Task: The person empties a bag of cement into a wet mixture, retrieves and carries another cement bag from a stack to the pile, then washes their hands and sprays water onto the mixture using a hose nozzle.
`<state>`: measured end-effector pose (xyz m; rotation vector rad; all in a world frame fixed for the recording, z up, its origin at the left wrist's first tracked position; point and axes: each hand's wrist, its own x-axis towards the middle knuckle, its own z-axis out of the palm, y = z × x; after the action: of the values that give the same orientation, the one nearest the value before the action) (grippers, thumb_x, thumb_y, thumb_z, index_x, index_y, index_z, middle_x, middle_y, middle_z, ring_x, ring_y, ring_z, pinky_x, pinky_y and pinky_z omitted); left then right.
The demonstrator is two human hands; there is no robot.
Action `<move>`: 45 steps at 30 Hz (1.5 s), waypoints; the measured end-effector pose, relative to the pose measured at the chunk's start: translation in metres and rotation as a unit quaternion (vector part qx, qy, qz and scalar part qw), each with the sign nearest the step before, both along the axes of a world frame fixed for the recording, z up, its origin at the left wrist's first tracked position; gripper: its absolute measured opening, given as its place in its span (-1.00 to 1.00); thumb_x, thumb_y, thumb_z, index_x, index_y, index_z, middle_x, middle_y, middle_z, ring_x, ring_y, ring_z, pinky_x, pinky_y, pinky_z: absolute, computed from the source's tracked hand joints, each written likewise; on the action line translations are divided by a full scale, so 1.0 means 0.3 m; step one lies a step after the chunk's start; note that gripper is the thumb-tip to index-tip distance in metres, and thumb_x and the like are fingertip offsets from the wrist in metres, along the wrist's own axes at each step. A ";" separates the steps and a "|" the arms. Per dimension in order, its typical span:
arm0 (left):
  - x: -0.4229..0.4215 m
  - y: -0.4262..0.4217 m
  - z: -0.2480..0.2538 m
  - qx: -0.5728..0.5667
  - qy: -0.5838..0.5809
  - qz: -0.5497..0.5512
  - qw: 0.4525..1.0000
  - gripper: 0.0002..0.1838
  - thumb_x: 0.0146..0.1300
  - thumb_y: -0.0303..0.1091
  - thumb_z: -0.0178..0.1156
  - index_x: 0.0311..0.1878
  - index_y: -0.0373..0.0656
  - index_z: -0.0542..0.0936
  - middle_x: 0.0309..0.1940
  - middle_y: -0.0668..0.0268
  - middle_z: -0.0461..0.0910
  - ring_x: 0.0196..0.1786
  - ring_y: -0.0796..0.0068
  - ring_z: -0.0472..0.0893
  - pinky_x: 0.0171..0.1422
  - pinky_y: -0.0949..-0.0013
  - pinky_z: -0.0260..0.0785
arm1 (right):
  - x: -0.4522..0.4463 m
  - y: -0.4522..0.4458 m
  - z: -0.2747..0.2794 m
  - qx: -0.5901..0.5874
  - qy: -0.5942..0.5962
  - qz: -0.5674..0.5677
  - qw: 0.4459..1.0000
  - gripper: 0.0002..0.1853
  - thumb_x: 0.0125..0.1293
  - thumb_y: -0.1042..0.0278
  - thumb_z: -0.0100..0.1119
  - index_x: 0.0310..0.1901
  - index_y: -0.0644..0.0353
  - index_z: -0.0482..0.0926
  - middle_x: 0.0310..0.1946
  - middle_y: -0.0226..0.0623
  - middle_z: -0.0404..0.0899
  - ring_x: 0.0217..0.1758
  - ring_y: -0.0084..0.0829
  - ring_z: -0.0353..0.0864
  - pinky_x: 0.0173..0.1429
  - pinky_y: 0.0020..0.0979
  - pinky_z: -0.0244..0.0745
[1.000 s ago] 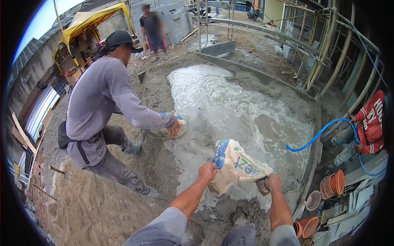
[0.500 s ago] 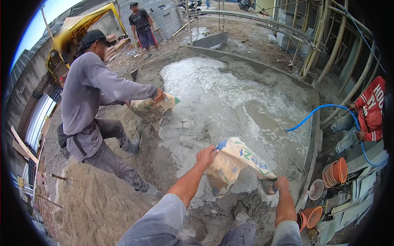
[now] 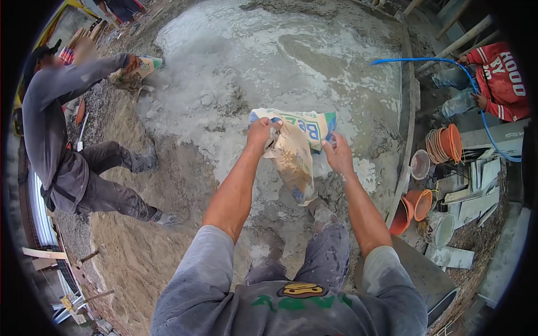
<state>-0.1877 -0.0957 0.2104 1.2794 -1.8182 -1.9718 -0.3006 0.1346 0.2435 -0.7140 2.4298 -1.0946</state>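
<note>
A crumpled paper cement bag [image 3: 292,152] with blue and green print hangs in front of me over wet grey mix. My left hand [image 3: 262,133] is closed on its upper left edge. At the bag's right corner, my right hand [image 3: 338,153] pinches the paper by the blue-green end. The bag's lower part sags limp, stained brown, above my boots. To the left, a co-worker in a grey long-sleeved top holds another cement bag [image 3: 144,68] low over the powder-covered mix.
Pale cement powder and wet mix [image 3: 235,50] spread ahead, bounded at right by a low edge [image 3: 412,95]. Beyond it, a person in red holds a blue hose [image 3: 476,84]. Orange buckets [image 3: 451,141] and broken boards [image 3: 482,185] lie right; sand [image 3: 131,246] is at left.
My view has tilted downward. The bag, earlier stretched between my hands, is now bunched and drooping, held closer together. The co-worker still holds the other bag.
</note>
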 end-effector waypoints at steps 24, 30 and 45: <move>1.007 0.245 0.292 0.042 0.012 0.284 0.958 -0.82 0.20 -0.19 0.10 -0.36 -0.09 0.46 -0.54 0.40 0.49 -0.58 0.65 0.42 -0.55 0.58 0.21 | 0.029 -0.129 0.186 0.204 0.261 0.060 0.942 -0.74 0.10 0.20 0.01 -0.36 0.21 0.58 -0.44 0.03 0.55 -0.35 0.01 0.54 -0.24 -0.09 0.42; 1.065 0.289 0.290 0.039 0.035 0.266 0.962 -0.83 0.21 -0.20 0.08 -0.38 -0.09 0.46 -0.56 0.42 0.49 -0.59 0.65 0.42 -0.57 0.55 0.22 | -0.056 0.039 0.387 0.176 0.300 -0.035 0.937 -0.71 0.13 0.17 0.02 -0.33 0.22 0.59 -0.43 0.07 0.54 -0.29 0.04 0.52 -0.20 -0.07 0.38; 1.423 0.361 -0.096 -0.316 -0.216 0.183 0.906 -0.47 0.04 -0.06 0.21 0.02 -0.19 0.46 -0.10 0.01 0.49 -0.04 0.10 0.48 0.06 0.25 0.29 | 0.141 0.561 0.215 0.172 0.300 -0.118 0.931 -0.77 0.10 0.24 0.05 -0.33 0.22 0.55 -0.45 0.03 0.53 -0.33 0.01 0.52 -0.22 -0.10 0.37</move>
<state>0.2393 0.0127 0.1815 1.7193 -1.9575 -0.8334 -0.2583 0.3028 0.3081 -0.7250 3.1861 -0.5319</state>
